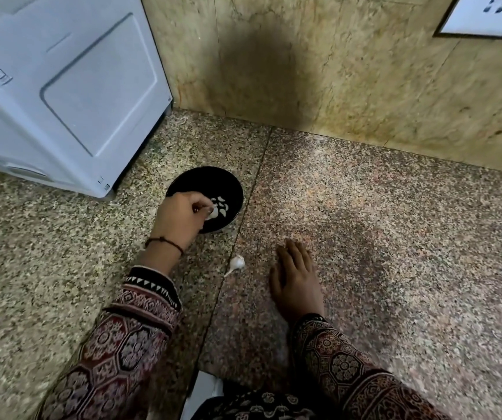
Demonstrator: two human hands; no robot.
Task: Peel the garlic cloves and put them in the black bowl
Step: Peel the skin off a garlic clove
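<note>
A left hand (pixel 180 219) hovers over the black bowl (pixel 213 172) at centre frame, its grip pinching a peeled clove (pixel 212 215) just above the other cloves (pixel 222 204) lying inside. The right hand (pixel 296 280) rests flat, fingers straight, on the speckled surface (pixel 380 237). Unpeeled garlic (pixel 237 263) lies between the two hands. The drop looks safest made low, over the bowl's middle, so the clove cannot bounce out.

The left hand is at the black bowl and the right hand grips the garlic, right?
Not quite: the head view shows the right hand flat on the counter, apart from the garlic. The left hand is at the black bowl.
</note>
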